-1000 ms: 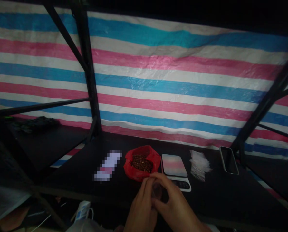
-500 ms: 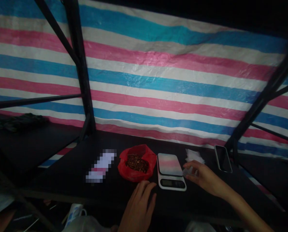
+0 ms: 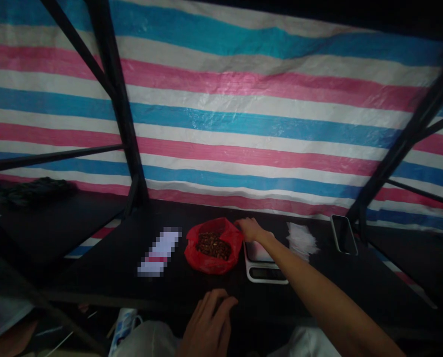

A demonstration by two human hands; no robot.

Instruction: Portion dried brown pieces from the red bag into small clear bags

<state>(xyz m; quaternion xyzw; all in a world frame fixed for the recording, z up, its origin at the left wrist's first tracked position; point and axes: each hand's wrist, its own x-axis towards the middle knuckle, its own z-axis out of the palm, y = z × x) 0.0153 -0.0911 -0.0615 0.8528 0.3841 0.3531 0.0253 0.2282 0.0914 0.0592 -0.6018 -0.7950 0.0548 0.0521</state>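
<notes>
A red plastic bag full of dark reddish-brown bits lies open on the black table. Just right of it stands a small white scale. My right hand reaches across the scale's platform and touches the right rim of the bag; its fingers curl together there, and what they hold, if anything, is hidden. My left hand rests on the table's near edge with its fingers loosely apart, holding nothing.
A stack of small clear bags lies right of the scale, then a phone. A blurred-out flat packet lies left of the red bag. Black shelf posts stand before a striped tarp.
My right hand has swung left from the stack of clear bags, over the scale, to the red bag's rim. My left hand has drawn back toward the table edge.
</notes>
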